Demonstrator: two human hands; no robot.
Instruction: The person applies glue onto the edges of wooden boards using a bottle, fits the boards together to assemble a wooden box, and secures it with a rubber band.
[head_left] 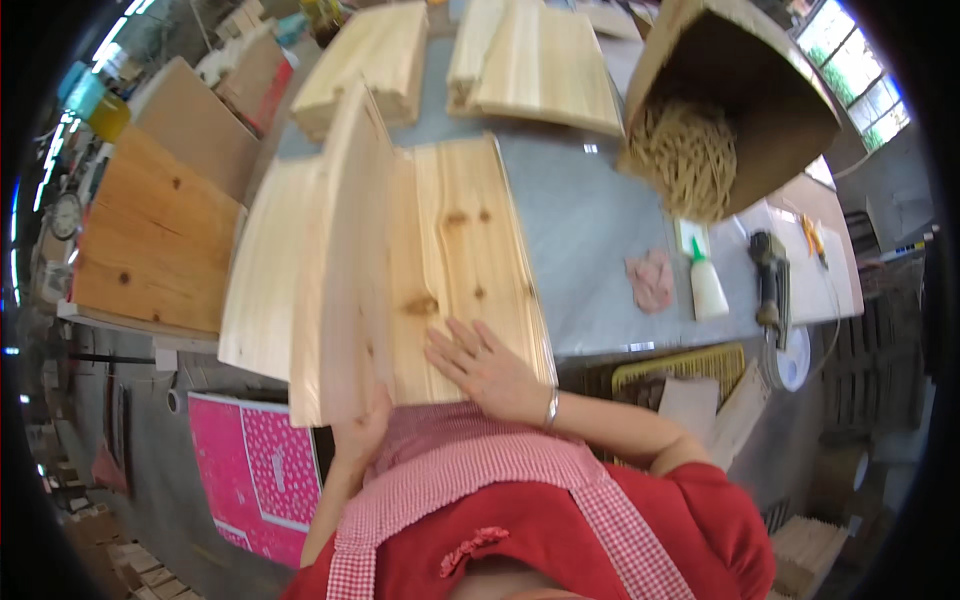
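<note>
A pale wooden board (350, 250) stands tilted up on its long edge, somewhat blurred. At its near end my left hand (362, 425) grips the board, thumb showing and the other fingers mostly hidden. A flat knotty pine panel (470, 230) lies to the right of it on the table. My right hand (490, 375) rests open on the near end of this panel, fingers spread and palm down. Another pale panel (265, 270) lies left of the raised board.
Stacked boards (370, 60) and more panels (540, 75) sit at the far side of the grey table (570, 230). On the right are a carton (760, 90) with tan strands, a pink cloth (650, 280), a white glue bottle (707, 285) and a dark hand tool (770, 280).
</note>
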